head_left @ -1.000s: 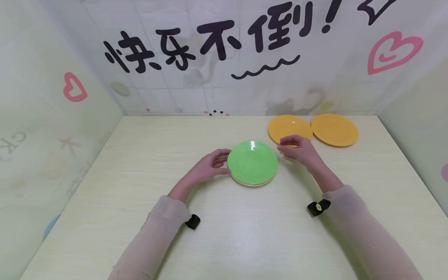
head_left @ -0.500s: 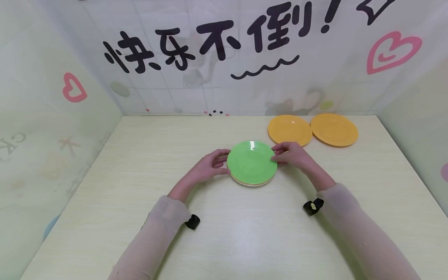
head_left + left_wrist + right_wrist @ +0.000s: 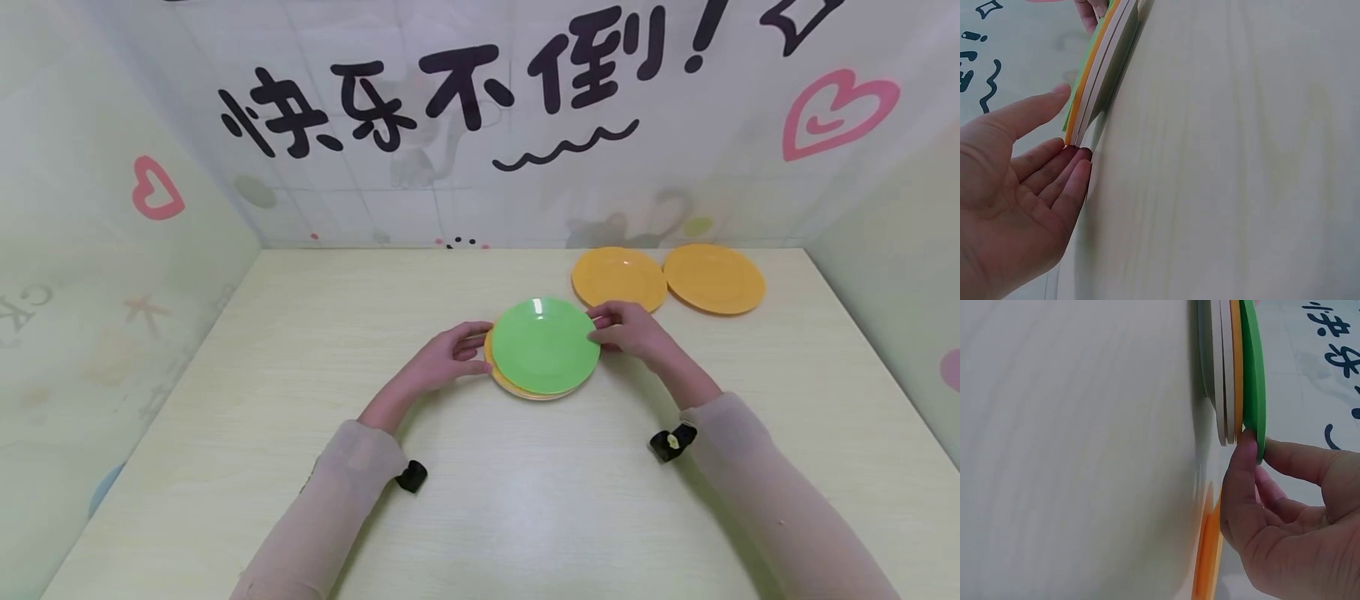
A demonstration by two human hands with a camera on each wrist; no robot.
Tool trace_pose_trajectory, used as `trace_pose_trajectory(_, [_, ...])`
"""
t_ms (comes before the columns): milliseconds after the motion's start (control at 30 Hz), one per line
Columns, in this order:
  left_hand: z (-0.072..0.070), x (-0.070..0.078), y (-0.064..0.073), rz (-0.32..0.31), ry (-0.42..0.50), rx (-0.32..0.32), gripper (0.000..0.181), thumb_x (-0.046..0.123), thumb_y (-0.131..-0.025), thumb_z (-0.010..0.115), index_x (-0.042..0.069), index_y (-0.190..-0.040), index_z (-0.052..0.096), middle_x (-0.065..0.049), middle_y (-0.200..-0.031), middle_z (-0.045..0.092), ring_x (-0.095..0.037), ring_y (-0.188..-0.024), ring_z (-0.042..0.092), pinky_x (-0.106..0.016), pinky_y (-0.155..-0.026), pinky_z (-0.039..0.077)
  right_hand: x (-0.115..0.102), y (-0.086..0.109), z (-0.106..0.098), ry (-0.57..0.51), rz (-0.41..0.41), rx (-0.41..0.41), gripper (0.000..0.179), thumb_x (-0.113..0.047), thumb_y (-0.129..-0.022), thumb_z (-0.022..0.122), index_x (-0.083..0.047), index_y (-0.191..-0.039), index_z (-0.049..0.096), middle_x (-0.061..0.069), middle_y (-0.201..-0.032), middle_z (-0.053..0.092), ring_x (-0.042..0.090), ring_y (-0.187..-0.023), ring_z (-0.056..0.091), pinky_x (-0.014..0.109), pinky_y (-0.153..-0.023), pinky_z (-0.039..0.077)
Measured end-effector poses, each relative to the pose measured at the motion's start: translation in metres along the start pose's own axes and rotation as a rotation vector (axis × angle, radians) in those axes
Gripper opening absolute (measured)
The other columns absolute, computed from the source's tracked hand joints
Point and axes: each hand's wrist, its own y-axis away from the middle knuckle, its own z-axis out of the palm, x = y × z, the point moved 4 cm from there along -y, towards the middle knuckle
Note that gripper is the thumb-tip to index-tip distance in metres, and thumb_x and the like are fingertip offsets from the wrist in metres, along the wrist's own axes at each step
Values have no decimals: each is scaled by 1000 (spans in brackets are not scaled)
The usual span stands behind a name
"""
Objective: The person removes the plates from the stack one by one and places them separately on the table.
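Observation:
A green plate [image 3: 545,346] lies on top of a stack in the head view, shifted right so that the orange plate [image 3: 498,375] under it shows at the left. Below these, the left wrist view shows white plate edges [image 3: 1088,112]. My right hand [image 3: 633,333] pinches the green plate's right rim between thumb and fingers, and the right wrist view shows that rim [image 3: 1259,419] tilted away from the orange plate. My left hand [image 3: 447,358] touches the stack's left edge with extended fingertips, thumb apart from the fingers.
Two more orange plates, the nearer one [image 3: 619,279] and the far-right one [image 3: 714,279], lie side by side at the table's back right. Printed cloth walls [image 3: 360,208] enclose the table [image 3: 517,517] at the back and sides.
My right hand has come in from the right and taken hold of the green plate's rim. The green plate has slid slightly right, uncovering the orange plate's left side. The left hand has stayed put.

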Motion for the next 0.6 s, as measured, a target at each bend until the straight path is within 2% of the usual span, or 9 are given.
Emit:
trace_pose_trajectory(233, [0,-2,-1,-5,-14,7,67,11,-91,73,4,-149,41,-15,-153,47,-30,-141,47,-38,-118,42,3,4,-8,-107,18,-11,46,-5,-98,59,5,-141,45,-2,-97,61,1,-77,61,18,-75,59])
trace_pose_trajectory(400, [0,-2,-1,-1,-13,3,66,11,-91,72,4,-149,42,-15,-153,47,-30,-142,47,-39,-118,42,5,9,-16,-116,12,-1,47,-6,-99,58,4,-142,44,-1,-101,62,0,-80,62,19,-78,60])
trace_pose_trajectory(600, [0,0,-1,-9,-6,1,65,11,-91,72,5,-149,42,-14,-153,48,-29,-141,48,-39,-118,42,8,16,-30,-144,-1,21,49,-7,-99,57,5,-145,41,-6,-100,62,-3,-82,63,18,-79,60])
